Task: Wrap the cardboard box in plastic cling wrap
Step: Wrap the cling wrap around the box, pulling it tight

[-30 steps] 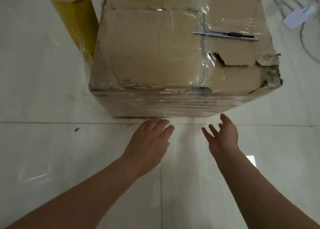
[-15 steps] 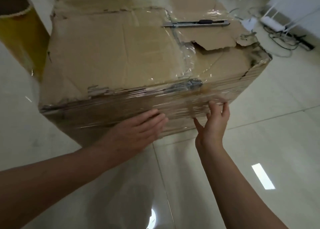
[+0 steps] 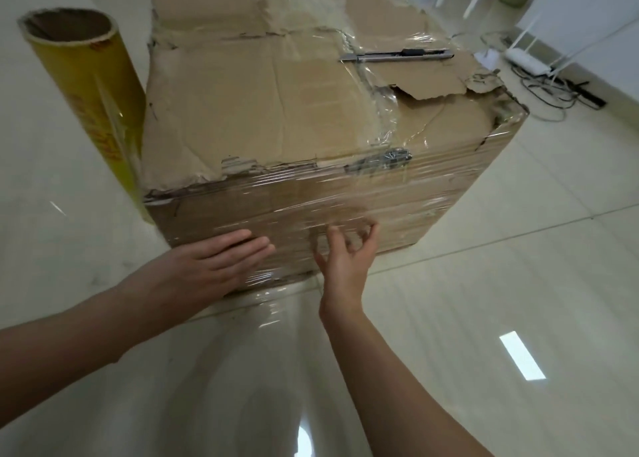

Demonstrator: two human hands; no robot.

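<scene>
A large, torn brown cardboard box stood on the pale tiled floor, directly in front of the person. Clear plastic cling wrap was stretched in bands round its side faces and bunched in wrinkled strips across part of its ragged top.

The left hand lay flat against the near side face, low down. Its fingers were straight and together on the film, its grip released. The right hand was just beside it on the same face, with the fingers curled and the thumb spread below them. I could not tell whether its grip had caught any of the transparent film or was only touching it.

A tall yellow roll of cling wrap on a cardboard tube stood upright at the box's left side, close against it. A slim grey utility knife lay on top of the box, toward the far right. On the floor well beyond the box's right corner sat a white router with thin antennas among dark tangled cables.
</scene>
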